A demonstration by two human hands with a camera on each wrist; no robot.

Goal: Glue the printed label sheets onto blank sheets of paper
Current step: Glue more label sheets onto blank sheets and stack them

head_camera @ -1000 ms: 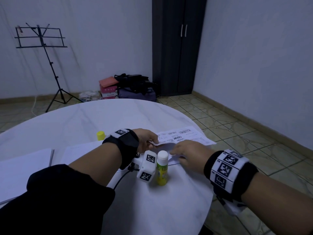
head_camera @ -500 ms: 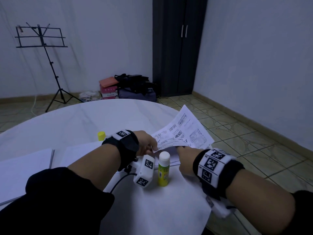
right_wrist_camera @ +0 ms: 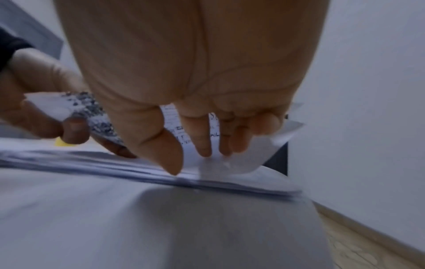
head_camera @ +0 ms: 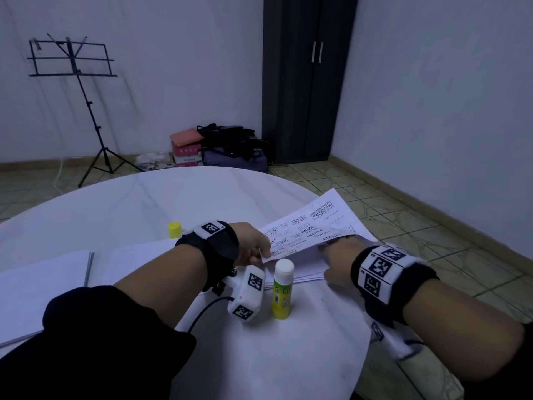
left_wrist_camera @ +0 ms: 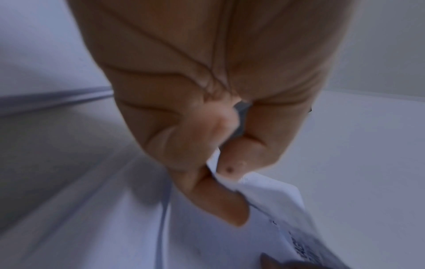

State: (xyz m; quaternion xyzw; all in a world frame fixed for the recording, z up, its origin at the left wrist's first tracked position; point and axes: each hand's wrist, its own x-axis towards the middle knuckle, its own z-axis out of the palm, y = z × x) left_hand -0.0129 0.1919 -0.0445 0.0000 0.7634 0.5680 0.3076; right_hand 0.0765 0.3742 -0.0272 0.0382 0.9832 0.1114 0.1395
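White label sheet [head_camera: 310,226] reading "FAX OUT", pinched by left hand [head_camera: 253,243] and right hand [head_camera: 336,255] fingers.

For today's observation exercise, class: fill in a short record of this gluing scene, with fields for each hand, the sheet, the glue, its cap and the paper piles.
left hand: pinches the label sheet's near corner
right hand: fingers on the sheet's near edge, over the stack
label sheet: lifted, print up, far end raised
glue stick: upright, uncapped, between the wrists
cap: yellow, beyond the left wrist
stack: under the sheet
blank paper: pile at the left
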